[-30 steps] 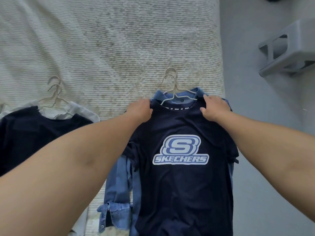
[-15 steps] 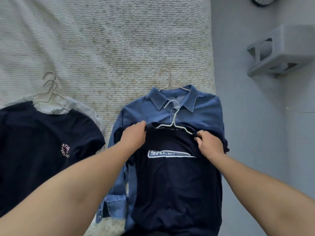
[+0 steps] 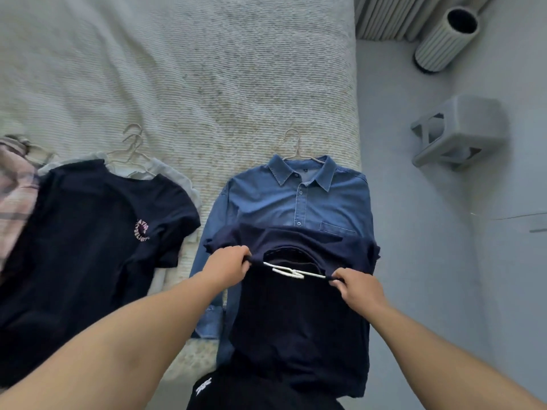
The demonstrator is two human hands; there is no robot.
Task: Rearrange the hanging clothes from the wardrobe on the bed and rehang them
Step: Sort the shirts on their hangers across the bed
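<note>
Both hands grip navy T-shirt (image 3: pixel 296 315) — collar pointing away.

Bedroom, domestic: bed (image 3: pixel 207 69) (textured cream cover) bearing hangered shirts (image 3: pixel 299 196); grey stool (image 3: pixel 457 131) right of bed.

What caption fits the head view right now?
Both hands, left hand and right hand, grip a navy T-shirt on its white hanger over a denim shirt on the bed.
</note>
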